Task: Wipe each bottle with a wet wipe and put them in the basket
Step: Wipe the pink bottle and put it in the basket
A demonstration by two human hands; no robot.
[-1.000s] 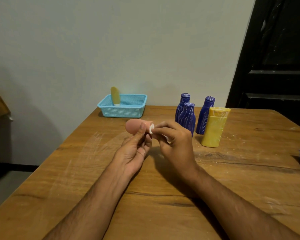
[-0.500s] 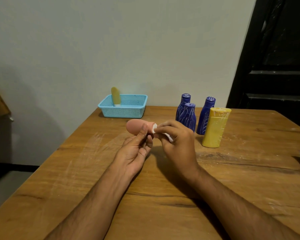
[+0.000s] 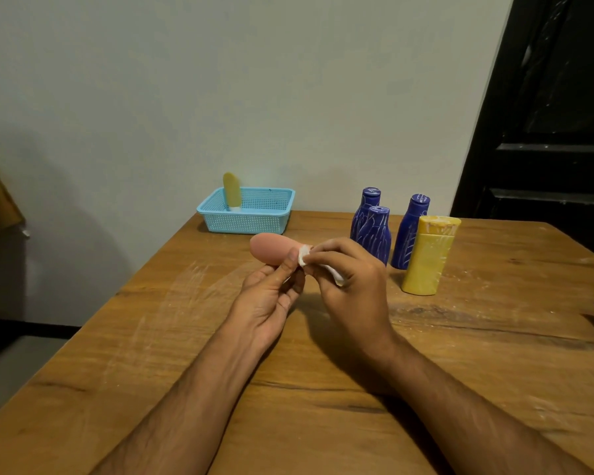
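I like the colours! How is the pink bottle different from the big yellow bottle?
The pink bottle is small, rounded and held sideways in the left hand; the yellow bottle is bigger, flat-sided and stands on the table. The right hand rubs the pink one with a wipe; nothing touches the yellow one. Neither is in the basket.

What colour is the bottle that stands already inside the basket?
Pale yellow bottle, upright in the light blue basket; head view shows it.
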